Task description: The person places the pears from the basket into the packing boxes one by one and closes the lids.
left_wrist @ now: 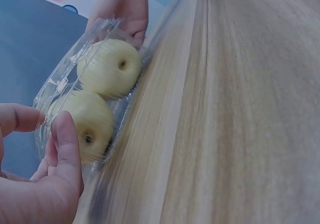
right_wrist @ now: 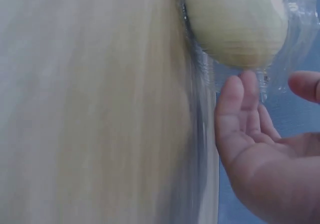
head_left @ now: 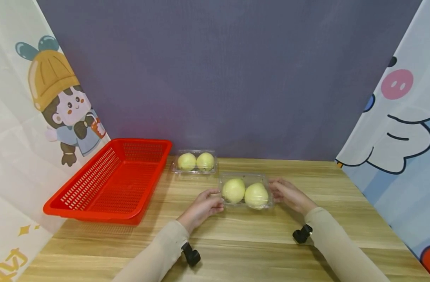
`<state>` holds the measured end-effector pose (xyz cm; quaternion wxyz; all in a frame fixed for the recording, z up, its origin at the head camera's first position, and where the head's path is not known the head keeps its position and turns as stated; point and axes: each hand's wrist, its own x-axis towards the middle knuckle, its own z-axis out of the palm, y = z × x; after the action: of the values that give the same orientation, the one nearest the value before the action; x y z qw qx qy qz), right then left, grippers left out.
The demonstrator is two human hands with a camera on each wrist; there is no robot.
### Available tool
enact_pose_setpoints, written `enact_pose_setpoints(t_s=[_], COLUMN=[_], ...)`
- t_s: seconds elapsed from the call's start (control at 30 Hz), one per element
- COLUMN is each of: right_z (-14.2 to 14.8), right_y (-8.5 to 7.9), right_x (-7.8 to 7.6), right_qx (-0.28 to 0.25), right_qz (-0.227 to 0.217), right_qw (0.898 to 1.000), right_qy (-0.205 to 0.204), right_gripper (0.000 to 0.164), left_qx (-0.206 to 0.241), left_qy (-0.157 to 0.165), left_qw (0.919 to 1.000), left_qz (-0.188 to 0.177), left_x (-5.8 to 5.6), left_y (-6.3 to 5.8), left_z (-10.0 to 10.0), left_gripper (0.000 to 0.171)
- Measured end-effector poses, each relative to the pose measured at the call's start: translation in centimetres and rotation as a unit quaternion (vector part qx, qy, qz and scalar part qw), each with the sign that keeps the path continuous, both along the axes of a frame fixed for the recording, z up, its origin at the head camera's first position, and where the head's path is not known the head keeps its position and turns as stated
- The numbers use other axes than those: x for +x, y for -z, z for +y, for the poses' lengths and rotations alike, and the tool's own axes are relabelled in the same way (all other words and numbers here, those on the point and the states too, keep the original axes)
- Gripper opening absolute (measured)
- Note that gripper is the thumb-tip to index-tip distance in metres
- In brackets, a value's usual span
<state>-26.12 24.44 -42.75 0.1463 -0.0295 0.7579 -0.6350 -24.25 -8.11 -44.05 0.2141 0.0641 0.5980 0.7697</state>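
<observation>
Two pale yellow pears point(head_left: 234, 190) lie side by side in a clear plastic clamshell box point(head_left: 248, 179), close over the wooden table. My left hand point(head_left: 205, 206) holds the box's left end; in the left wrist view its thumb point(left_wrist: 66, 139) and forefinger sit at the plastic edge. At the opposite end, my right hand point(head_left: 289, 195) holds the box, its fingers point(right_wrist: 231, 96) against the end wall and the thumb apart from them. A second clear box point(head_left: 175, 168) with two similar pears point(head_left: 205, 161) stands farther back, left of the held one.
A red plastic basket point(head_left: 144, 214) with slotted walls stands on the left of the wooden table point(head_left: 257, 250). Behind the table rises a grey-blue backdrop point(head_left: 215, 78). Printed cartoon sheets point(head_left: 409, 137) flank it on both sides.
</observation>
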Motion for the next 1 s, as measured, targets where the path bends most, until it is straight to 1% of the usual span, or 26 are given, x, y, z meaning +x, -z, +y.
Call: enact_pose_setpoints(t_s=[0.13,0.3,0.57,0.67,0.8,0.93,1.0], right_z=[0.4,0.6,0.6,0.6,0.7,0.5,0.5], right_y=[-0.1,-0.2,-0.7,-0.9,-1.1,-1.1,-1.0], right_x=[0.8,1.6,2.8,3.3,3.9,4.3,4.3], right_qx=[0.004,0.018,0.037,0.041,0.047,0.047,0.044], right_qz=[-0.018,-0.031,-0.032,-0.030,-0.031,-0.030,-0.030], right_qw=[0.999,0.998,0.995,0.993,0.989,0.985,0.984], right_qy=[-0.030,-0.061,-0.092,-0.110,-0.136,-0.163,-0.169], right_gripper=[0.062,0.046,0.032,0.031,0.038,0.038,0.038], left_qx=[0.000,0.000,-0.002,-0.003,-0.003,-0.003,-0.003], left_qy=[0.002,0.003,0.000,0.001,0.001,0.001,0.002], left_qw=[1.0000,1.0000,1.0000,1.0000,1.0000,1.0000,1.0000], left_qz=[0.002,0.005,0.003,0.002,0.001,0.002,0.002], left_x=[-0.1,-0.1,-0.1,0.0,0.0,0.0,0.0], left_y=[0.1,0.1,0.1,0.1,0.0,0.1,0.1], left_z=[0.0,-0.1,0.0,0.0,0.0,-0.1,-0.1], left_gripper=[0.059,0.059,0.059,0.059,0.059,0.059,0.059])
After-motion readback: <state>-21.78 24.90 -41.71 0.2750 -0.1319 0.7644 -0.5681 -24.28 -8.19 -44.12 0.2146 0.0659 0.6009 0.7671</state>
